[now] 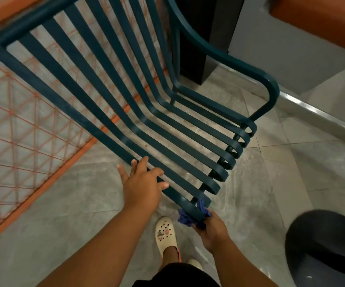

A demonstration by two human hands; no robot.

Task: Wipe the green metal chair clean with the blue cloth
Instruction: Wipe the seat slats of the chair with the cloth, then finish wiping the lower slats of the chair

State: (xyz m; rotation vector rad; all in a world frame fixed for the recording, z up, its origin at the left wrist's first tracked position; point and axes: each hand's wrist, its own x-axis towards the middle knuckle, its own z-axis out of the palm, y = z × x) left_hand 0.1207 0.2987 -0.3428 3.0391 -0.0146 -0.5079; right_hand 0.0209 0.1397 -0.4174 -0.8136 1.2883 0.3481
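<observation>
At the front edge of the seat: blue cloth [190,216] bunched around the curled end of the nearest slat, so wiping that tip looks like the step in hand.
Right hand [213,229]: fingers curled around the cloth, pinching it onto the slat.
Left hand [142,183]: fingers spread, resting on the near slat, probably steadying the green chair [126,96].
Next move: likely dragging the cloth up along the slat, then on to the next curl.
Around: orange mesh panel [22,141] just behind the chair, black post [200,38], dark round thing [324,249] at right, shoe [165,235] on the grey floor [270,183].
In the way: mostly the tight gaps between slats, tbh.
</observation>
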